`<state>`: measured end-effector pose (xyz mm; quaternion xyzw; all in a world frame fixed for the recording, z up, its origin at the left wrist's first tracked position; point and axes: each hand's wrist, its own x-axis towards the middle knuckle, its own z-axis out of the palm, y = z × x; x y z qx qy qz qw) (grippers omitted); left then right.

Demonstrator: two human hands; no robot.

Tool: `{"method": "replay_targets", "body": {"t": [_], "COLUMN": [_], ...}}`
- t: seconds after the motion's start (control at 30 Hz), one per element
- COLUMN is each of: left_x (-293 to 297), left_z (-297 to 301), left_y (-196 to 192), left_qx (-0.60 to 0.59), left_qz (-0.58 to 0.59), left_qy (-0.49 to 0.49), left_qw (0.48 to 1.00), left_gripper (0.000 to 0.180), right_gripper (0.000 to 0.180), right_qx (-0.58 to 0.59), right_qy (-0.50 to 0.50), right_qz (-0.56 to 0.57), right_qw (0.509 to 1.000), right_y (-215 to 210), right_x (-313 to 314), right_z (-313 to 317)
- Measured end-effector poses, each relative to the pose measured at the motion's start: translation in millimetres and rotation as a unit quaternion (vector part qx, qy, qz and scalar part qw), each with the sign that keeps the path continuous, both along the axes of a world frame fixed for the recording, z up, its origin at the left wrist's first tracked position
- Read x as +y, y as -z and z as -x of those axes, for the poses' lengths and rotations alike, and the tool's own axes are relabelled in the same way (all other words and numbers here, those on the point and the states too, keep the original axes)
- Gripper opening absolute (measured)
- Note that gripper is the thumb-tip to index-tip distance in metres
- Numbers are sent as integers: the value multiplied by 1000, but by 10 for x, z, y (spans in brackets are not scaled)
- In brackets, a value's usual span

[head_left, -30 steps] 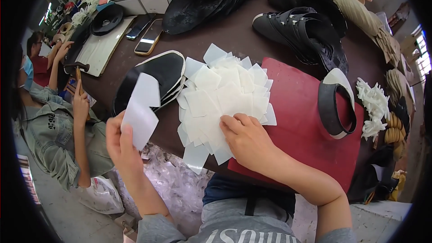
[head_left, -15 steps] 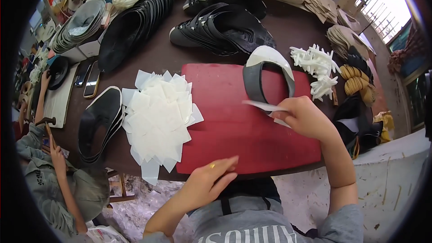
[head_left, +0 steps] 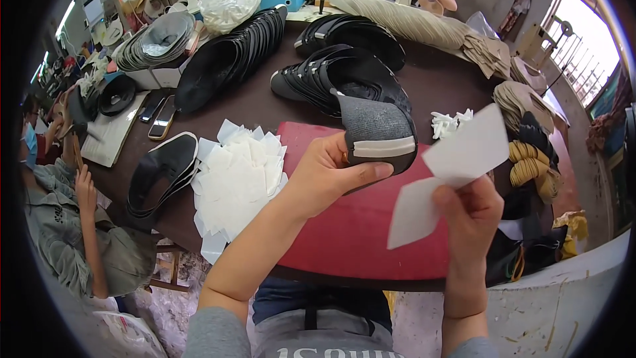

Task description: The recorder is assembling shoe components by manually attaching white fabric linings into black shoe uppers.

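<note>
A worker's left hand (head_left: 328, 176) grips a grey fabric shoe upper with a pale band and black edge (head_left: 374, 132), thumb clamped across its lower rim and fingers curled behind it, holding it raised above a red rectangular work mat (head_left: 351, 232) on a dark brown round table (head_left: 437, 83). The right hand (head_left: 470, 215) pinches a white, angular cut sheet of lining material (head_left: 450, 172) between thumb and fingers at its lower edge, holding it upright just beside the upper, the two pieces close but apart. On the table to the left of the mat lies a fanned heap of similar white cut pieces (head_left: 238, 182), overlapping the mat's edge, with a stack of black shoe uppers (head_left: 162, 172) just beside it. Further back sit more stacked black uppers (head_left: 338, 69) and a row of dark insoles (head_left: 228, 59). At the far left, another person in a grey shirt (head_left: 66, 219) sits at the table's edge.
</note>
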<state>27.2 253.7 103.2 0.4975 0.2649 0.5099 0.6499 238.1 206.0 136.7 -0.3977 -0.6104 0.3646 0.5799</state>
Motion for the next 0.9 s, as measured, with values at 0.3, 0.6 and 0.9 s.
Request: {"method": "replay_targets", "body": {"t": [0.3, 0.6, 0.9], "left_x": [110, 119, 52], "left_z": [28, 157, 84], "left_y": [116, 142, 13], "left_qx": [-74, -158, -43], "left_qz": [1, 10, 6], "left_qy": [54, 81, 15], "left_qw": [996, 984, 999], "left_gripper": [40, 46, 26], "right_gripper": [21, 23, 21], "right_qx": [-72, -118, -113], "right_qy": [47, 35, 53], "right_qz": [-119, -131, -106], "right_qw": [989, 984, 987], "right_y": [77, 58, 42], "right_x": [303, 345, 318], "right_z": [300, 463, 514]}}
